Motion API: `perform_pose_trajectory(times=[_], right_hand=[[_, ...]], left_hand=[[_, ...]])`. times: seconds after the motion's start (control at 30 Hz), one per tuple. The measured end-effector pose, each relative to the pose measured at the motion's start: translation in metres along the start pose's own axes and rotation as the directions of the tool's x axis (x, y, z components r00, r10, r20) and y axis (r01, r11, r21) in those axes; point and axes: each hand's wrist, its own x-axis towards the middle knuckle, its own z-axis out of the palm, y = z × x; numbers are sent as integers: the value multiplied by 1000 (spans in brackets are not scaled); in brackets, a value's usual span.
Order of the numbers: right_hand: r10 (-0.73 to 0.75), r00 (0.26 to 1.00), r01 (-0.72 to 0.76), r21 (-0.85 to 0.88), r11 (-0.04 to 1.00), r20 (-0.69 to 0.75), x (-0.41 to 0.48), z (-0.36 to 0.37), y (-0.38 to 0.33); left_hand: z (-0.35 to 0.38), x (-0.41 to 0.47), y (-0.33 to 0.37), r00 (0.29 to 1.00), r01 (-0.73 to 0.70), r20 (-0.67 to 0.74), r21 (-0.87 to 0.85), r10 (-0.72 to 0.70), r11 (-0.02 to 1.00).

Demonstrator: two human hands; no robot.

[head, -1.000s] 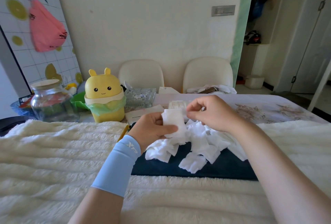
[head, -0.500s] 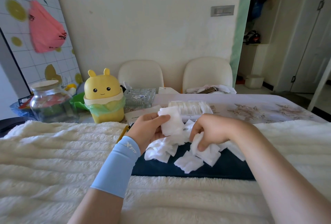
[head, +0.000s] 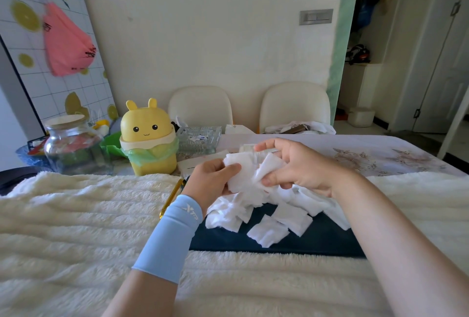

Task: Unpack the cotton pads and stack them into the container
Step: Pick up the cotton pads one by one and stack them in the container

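Note:
Several loose white square cotton pads (head: 269, 233) lie in a heap on a dark blue mat (head: 317, 243). My left hand (head: 210, 182), with a light blue sleeve on the forearm, grips a small stack of pads (head: 241, 172) between thumb and fingers above the heap. My right hand (head: 297, 167) pinches a single pad (head: 270, 164) and holds it against that stack. A pale pack of pads (head: 247, 148) peeks out just behind the hands, mostly hidden. I cannot tell which thing is the container.
A fluffy cream blanket (head: 76, 228) covers the near surface. Behind stand a yellow rabbit-shaped bin (head: 148, 139), a lidded glass jar (head: 72, 143), a clear glass dish (head: 199, 138) and two cream chairs (head: 294, 106). A gold pen (head: 172, 196) lies left of the mat.
My right hand dropped to the heap, picked up a pad, and has now lifted it to the stack in my left hand. The left hand has barely moved.

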Motion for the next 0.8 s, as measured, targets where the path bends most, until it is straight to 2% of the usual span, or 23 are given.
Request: perform_pose_trajectory(times=[0.13, 0.23, 0.3, 0.4, 0.5, 0.57, 0.7, 0.8], right_hand=[[-34, 998, 30, -68, 997, -56, 0, 11, -6], [-79, 989, 72, -65, 995, -126, 4, 15, -5], [-93, 984, 85, -56, 995, -153, 6, 16, -3], [-83, 989, 91, 59, 994, -122, 6, 14, -5], [-70, 984, 98, 169, 981, -163, 5, 15, -7], [-68, 970, 106, 152, 983, -234, 6, 17, -6], [-118, 942, 149, 77, 986, -314, 8, 16, -3], [-187, 932, 205, 26, 978, -311, 5, 10, -8]], left_hand=[[2, -6, 6, 992, 49, 120, -156, -31, 987], [3, -11, 9, 978, -8, 206, -58, 20, 998], [5, -11, 8, 985, -47, 165, 7, 45, 999], [4, -8, 5, 993, -64, 101, 18, 62, 998], [3, -9, 6, 992, -72, 110, 33, 68, 997], [4, -10, 7, 989, -40, 139, -1, 40, 999], [5, -8, 8, 985, 127, 151, -275, -87, 953], [2, -5, 5, 991, 119, 90, -231, -101, 966]])
